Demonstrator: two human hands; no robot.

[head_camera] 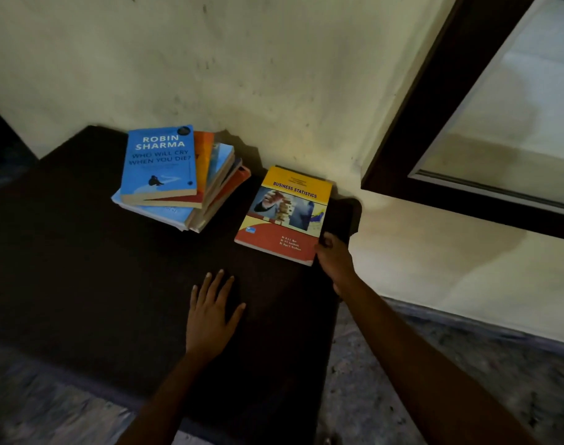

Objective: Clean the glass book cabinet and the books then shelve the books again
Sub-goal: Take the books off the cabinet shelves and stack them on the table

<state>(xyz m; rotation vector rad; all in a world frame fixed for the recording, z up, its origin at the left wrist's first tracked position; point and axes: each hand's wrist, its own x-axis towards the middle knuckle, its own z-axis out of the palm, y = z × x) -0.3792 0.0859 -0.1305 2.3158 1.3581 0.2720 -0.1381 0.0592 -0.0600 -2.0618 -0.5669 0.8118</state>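
Right hand (333,255) is gripping the lower right corner of the Business Statistics book (285,213), lying flat on the dark table (81,252) at frame centre. Left hand (211,311) is resting flat, fingers spread, holding nothing. Stack of books (178,178) is sitting upper left. Cabinet door (434,107) is standing open, upper right. Judgement: unloading stage; reshelving is remaining.

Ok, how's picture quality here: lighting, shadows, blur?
Head view: dim, yellowish light; the dark table loses nearly all detail; the book stack throws a dark shadow on the wall; the title on the Business Statistics book is legible; the floor at the lower edge looks smeared; the glass door is pale and washed out.
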